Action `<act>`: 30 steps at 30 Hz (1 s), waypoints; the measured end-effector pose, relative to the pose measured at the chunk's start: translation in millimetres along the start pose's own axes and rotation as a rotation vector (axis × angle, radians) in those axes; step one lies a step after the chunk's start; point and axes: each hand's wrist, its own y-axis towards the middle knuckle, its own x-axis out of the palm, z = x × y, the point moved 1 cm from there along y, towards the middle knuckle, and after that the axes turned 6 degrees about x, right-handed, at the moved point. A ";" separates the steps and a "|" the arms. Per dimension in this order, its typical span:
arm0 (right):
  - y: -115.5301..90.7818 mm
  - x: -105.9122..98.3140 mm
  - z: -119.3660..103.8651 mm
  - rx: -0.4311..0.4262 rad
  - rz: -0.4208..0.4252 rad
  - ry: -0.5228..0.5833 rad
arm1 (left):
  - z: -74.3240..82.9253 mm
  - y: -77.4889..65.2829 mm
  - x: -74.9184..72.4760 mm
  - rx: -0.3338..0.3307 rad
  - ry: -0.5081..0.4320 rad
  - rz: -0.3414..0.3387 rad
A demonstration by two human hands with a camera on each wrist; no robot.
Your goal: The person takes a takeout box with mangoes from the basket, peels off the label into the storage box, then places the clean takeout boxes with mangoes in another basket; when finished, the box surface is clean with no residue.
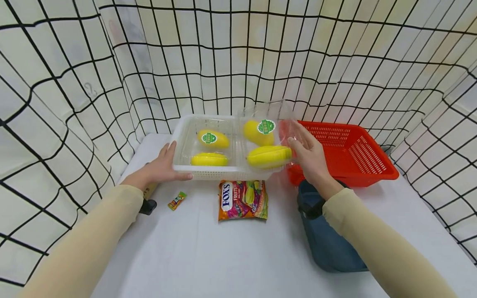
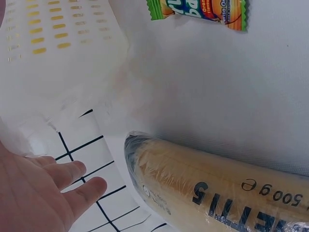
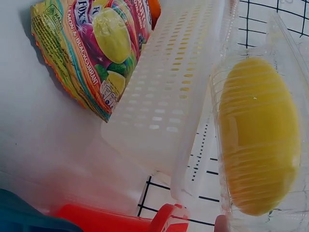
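Observation:
A white plastic basket [image 1: 220, 175] stands at the back of the table. In its left part lies a clear plastic box [image 1: 186, 132] with two yellow mangoes, one with a green round label. My right hand [image 1: 311, 155] pinches the right side of a second clear plastic box [image 1: 283, 111], also with two mangoes [image 1: 269, 157] in it. This box is tilted over the right part of the basket; one mango shows close up in the right wrist view. My left hand [image 1: 162, 165] rests at the basket's left end, fingers straight and thumb toward the front.
Right of the white basket is a red basket [image 1: 372, 178]. Below it stands a dark blue container [image 1: 328, 248], partly under my right forearm. A Fox's candy bag [image 1: 243, 200] and a small wrapped sweet [image 1: 177, 200] lie in front. A clear-wrapped 500 g pack [image 2: 227, 188] lies near my left wrist.

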 end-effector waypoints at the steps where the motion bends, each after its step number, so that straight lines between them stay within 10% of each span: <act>1: -0.4 -0.1 0.9 0.003 -0.006 0.001 | -0.4 -0.4 0.1 -0.002 0.002 -0.001; 16: -12.9 5.3 6.2 0.138 -0.079 0.122 | -8.5 -5.5 7.6 -0.024 -0.010 -0.022; 30: -70.5 -13.8 -7.1 0.131 -0.206 0.186 | -0.1 1.2 -4.5 -0.040 0.030 -0.051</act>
